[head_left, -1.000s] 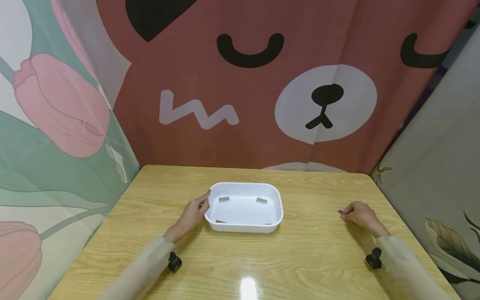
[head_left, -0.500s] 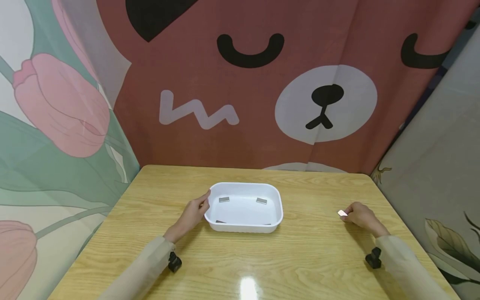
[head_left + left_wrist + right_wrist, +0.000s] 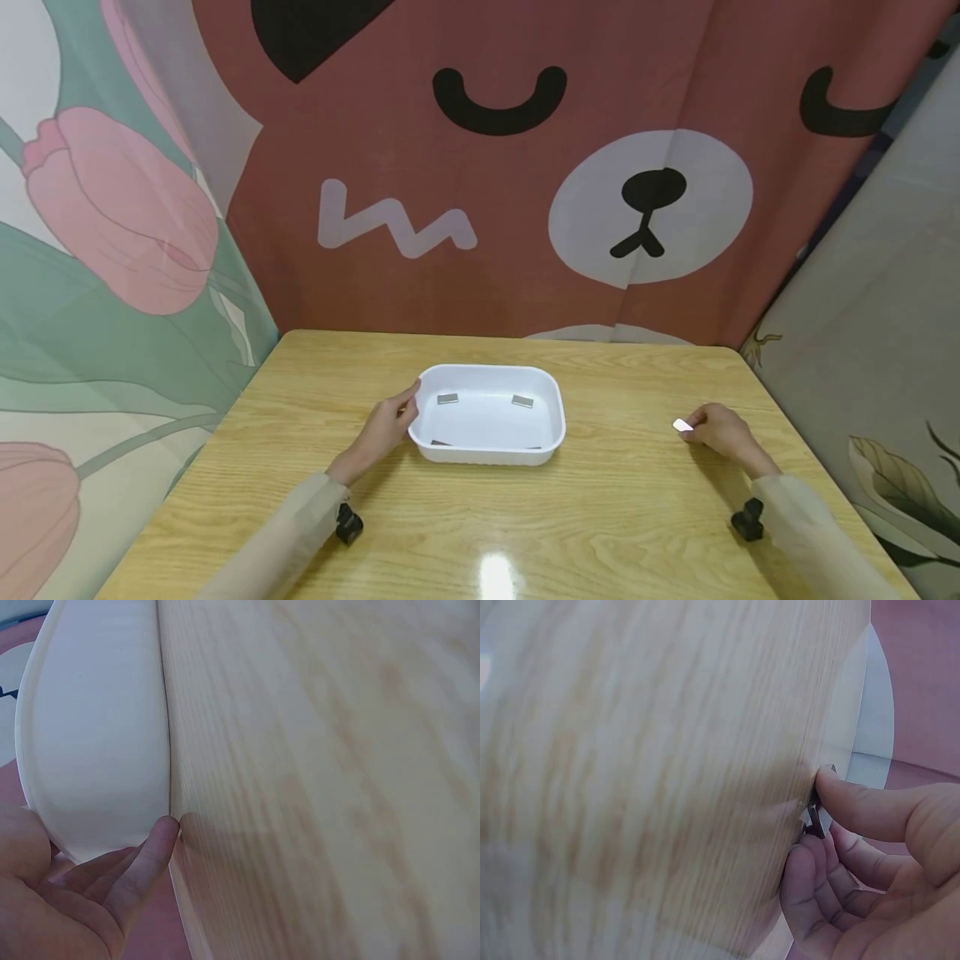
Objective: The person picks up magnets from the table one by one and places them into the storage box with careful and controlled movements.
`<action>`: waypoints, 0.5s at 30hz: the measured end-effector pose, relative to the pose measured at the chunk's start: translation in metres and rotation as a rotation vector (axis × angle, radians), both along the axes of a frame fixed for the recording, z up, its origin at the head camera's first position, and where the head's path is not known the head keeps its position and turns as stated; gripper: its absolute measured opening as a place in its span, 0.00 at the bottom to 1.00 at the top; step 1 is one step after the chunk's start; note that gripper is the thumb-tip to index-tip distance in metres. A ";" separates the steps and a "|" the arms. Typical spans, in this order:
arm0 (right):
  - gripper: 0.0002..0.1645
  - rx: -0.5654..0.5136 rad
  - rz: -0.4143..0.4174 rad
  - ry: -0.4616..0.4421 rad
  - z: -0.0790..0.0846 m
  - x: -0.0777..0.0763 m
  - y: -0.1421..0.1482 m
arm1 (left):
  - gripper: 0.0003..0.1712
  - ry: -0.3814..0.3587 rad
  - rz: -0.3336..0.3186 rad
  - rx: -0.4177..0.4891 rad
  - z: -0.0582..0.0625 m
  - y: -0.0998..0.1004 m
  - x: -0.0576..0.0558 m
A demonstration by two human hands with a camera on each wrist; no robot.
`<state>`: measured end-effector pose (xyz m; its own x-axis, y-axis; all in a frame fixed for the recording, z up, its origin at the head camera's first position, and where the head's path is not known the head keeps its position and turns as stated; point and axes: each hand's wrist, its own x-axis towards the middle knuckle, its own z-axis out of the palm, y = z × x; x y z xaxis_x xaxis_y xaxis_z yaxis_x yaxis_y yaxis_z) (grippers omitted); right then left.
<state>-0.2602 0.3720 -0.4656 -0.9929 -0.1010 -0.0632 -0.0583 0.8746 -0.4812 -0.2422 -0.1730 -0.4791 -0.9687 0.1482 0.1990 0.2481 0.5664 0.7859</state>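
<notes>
A white plastic tray (image 3: 486,457) stands on the wooden table. My left hand (image 3: 385,433) holds it by its left end, one finger on the rim and another low on the outer wall, as the left wrist view shows. Small flat grey rectangular pieces lie inside: one at back left (image 3: 447,399), one at back right (image 3: 522,402), others partly hidden behind the front wall. Well to the right of the tray, my right hand (image 3: 720,429) pinches a small shiny metal piece (image 3: 682,426) close over the tabletop. Fingers cover part of this piece in the right wrist view.
The wooden table (image 3: 600,517) ends at a back edge against a hanging cloth (image 3: 510,283) printed with a bear. More patterned cloth (image 3: 135,350) hangs at the left side. A black wrist camera (image 3: 349,524) sits on the left sleeve and another black camera (image 3: 747,519) on the right.
The small metal piece in my right hand has tilted and now reflects bright white instead of dark. Both hands and the tray stay in place.
</notes>
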 end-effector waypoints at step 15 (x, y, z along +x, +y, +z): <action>0.14 -0.013 0.011 0.055 0.003 0.005 -0.003 | 0.24 0.010 0.004 0.003 0.001 0.001 0.001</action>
<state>-0.2556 0.3686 -0.4624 -0.9937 -0.1120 -0.0067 -0.0945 0.8674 -0.4885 -0.2416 -0.1716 -0.4778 -0.9672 0.1440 0.2094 0.2540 0.5648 0.7851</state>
